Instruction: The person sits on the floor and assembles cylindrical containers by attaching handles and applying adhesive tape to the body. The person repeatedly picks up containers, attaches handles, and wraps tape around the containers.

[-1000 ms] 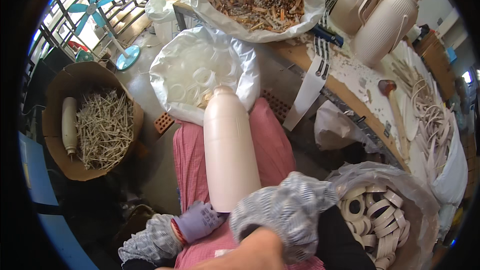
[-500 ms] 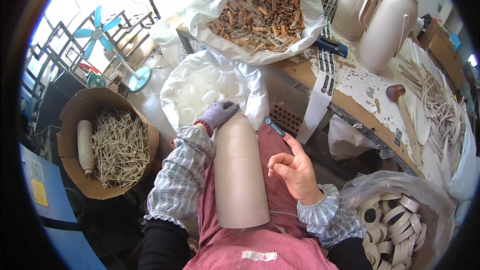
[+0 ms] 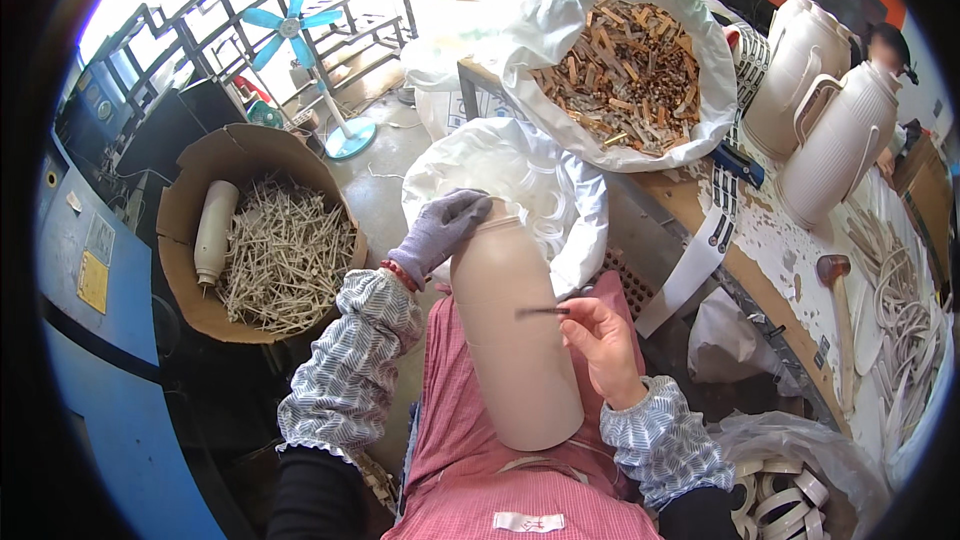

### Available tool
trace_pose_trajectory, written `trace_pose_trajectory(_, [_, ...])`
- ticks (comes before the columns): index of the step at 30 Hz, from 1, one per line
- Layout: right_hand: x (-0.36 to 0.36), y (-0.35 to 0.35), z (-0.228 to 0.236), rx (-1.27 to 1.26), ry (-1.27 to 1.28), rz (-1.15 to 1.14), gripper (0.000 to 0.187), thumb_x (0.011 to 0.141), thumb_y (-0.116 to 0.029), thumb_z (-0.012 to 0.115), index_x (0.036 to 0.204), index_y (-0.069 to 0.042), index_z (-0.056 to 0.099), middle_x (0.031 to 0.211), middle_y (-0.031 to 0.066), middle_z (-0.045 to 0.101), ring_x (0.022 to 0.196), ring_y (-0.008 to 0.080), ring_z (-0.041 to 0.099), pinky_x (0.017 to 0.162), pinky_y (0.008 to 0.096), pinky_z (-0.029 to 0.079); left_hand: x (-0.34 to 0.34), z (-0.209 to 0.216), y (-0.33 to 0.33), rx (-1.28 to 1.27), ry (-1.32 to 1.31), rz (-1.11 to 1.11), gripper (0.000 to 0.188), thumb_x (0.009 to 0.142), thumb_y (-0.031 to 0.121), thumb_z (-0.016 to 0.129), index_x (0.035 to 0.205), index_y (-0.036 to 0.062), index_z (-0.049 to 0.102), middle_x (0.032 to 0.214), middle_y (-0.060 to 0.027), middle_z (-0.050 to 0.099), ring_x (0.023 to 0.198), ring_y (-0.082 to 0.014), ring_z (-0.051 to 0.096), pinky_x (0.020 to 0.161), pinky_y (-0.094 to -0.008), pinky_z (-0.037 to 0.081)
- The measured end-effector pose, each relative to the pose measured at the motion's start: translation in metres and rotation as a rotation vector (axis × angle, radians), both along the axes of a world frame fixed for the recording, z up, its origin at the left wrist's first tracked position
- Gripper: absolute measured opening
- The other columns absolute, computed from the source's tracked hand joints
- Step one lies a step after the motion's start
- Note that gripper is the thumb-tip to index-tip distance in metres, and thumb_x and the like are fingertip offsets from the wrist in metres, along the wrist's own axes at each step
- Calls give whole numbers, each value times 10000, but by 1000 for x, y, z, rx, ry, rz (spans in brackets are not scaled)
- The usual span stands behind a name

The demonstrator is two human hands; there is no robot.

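A smooth beige flask body (image 3: pixel 515 340) leans across my lap, its narrower neck tilted away to the upper left. My left hand (image 3: pixel 445 230), in a grey-purple glove, grips the flask body at the neck. My bare right hand (image 3: pixel 605 345) pinches a small dark label (image 3: pixel 543 312) between thumb and forefinger. The label appears edge-on and slightly smeared, over the right side of the body; whether it touches the surface I cannot tell. Beyond the neck sits a white bag (image 3: pixel 430 165) with translucent plastic rings (image 3: pixel 540 215).
At left are a cardboard barrel (image 3: pixel 180 210) of thin beige pieces and a blue-bladed fan (image 3: pixel 290 28). The bench at right holds a sack (image 3: pixel 520 50) of small brown parts, two finished flasks (image 3: pixel 840 140), a label strip (image 3: pixel 715 230) and a mallet (image 3: pixel 840 310). Beige rings (image 3: pixel 785 500) fill a bag below.
The label has turned from flat-on at my right fingertip to edge-on in a pinch, lower and over the flask body. The body now tilts more to the left, and my view has shifted left.
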State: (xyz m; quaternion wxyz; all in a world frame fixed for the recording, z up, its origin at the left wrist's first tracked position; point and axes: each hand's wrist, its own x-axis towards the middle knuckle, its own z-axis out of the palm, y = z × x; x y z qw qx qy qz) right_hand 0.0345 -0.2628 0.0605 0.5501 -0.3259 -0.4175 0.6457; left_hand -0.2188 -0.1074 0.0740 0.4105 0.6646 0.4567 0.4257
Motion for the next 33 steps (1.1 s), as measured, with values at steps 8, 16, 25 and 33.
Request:
trace_pose_trajectory(8, [-23,27,-20,98,-309,-95,74,879,-94,689,888,-29,657,963,2,547,885,72,492,807,215,391,15,2,-4,-24,42,40,288,882,174,677,1134,41,634,1017,-75,643,960,-191,612,869,-322,482])
trace_pose_trajectory(16, [-41,28,-22,19,-415,-134,144,819,-177,738,813,-42,686,998,38,526,1034,180,445,943,328,352,-16,-1,-34,175,137,-265,620,727,232,832,1295,185,587,1538,-149,243,1398,-340,291,1113,-446,322])
trace_pose_trajectory(25, [-51,22,-31,125,-588,-274,101,832,-98,721,815,-23,656,1032,23,476,957,111,466,854,251,382,-10,1,-39,320,315,-284,573,670,329,853,1189,182,659,1524,-220,241,1396,-412,264,1114,-486,296])
trace_pose_trajectory(33, [-62,23,-26,180,-685,-344,229,751,-192,790,808,-39,629,977,64,517,970,219,458,879,331,385,-15,8,-50,362,518,-280,877,518,445,902,1281,199,544,1497,-302,207,1358,-521,234,1109,-539,273])
